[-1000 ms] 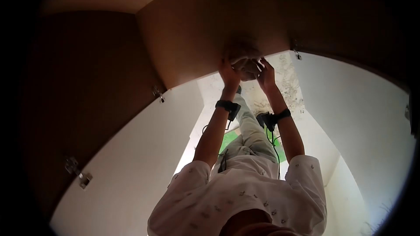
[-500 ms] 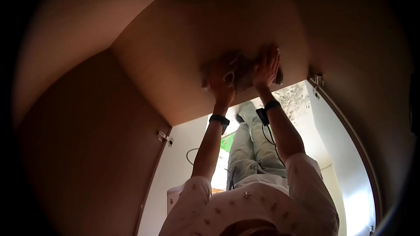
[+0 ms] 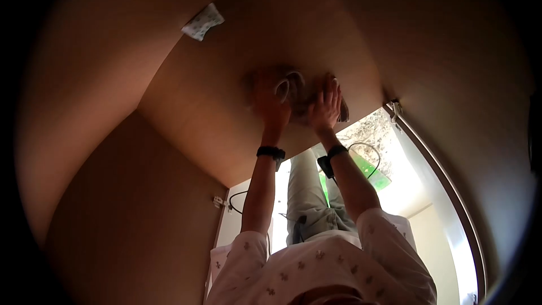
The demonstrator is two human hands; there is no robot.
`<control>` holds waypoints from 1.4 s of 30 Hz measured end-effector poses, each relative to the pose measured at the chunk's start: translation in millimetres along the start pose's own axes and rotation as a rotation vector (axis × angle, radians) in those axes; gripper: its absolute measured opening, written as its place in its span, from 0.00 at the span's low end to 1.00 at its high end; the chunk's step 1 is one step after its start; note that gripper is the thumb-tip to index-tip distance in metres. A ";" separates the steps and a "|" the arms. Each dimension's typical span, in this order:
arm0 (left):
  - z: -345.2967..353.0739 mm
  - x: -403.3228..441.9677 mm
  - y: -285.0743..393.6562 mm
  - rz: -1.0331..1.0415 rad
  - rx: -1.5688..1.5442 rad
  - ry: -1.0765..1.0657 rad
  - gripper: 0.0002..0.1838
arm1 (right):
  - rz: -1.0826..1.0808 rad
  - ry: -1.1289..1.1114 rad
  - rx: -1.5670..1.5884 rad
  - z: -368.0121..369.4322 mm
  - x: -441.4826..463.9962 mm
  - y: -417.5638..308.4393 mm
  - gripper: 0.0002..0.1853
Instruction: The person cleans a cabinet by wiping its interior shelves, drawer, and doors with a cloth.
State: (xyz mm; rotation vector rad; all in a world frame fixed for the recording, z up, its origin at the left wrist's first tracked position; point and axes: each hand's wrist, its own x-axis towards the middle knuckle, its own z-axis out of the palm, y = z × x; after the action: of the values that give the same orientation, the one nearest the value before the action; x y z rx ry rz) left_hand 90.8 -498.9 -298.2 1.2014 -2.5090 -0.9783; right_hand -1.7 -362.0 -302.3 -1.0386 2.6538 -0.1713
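Observation:
Inside a brown wooden cabinet, both hands rest on a dark, bunched cloth [image 3: 294, 82] against the cabinet's bottom panel [image 3: 226, 107]. My left hand [image 3: 272, 104] is on the cloth's left part, its fingers closed over it and partly blurred, with a light-edged fold beside the thumb. My right hand [image 3: 326, 106] lies flat on the right part, fingers stretched out, and a bit of cloth shows past its outer edge. Dark bands circle both wrists.
A small white printed packet [image 3: 203, 22] lies by the panel's far edge. Side walls rise at left [image 3: 130, 192] and right, with metal hinges [image 3: 219, 201] at the opening. Beyond it are my legs, a dark cable and a green piece [image 3: 370, 170] on the floor.
The view has tilted, so the packet sits lower and further left. Both hands, still on the cloth, appear slightly further left, the right one also lower. More of the green piece shows.

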 end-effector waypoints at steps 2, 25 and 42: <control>-0.2 3.4 4.1 0.048 0.021 0.008 0.28 | -0.009 0.083 0.058 3.5 0.4 1.3 0.33; -29.5 -102.3 8.9 0.069 -0.463 -0.179 0.48 | 0.008 -0.004 1.373 25.5 -45.5 -15.6 0.30; 0.9 59.8 -12.6 -0.112 0.282 0.307 0.35 | -0.315 0.204 0.331 -13.3 -27.9 46.9 0.26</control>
State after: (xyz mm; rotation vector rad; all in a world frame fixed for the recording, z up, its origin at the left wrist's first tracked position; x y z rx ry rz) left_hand 59.3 -549.1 -313.2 1.4576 -2.4057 -0.4246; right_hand -16.5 -308.5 -293.4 -1.3715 2.4898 -0.7915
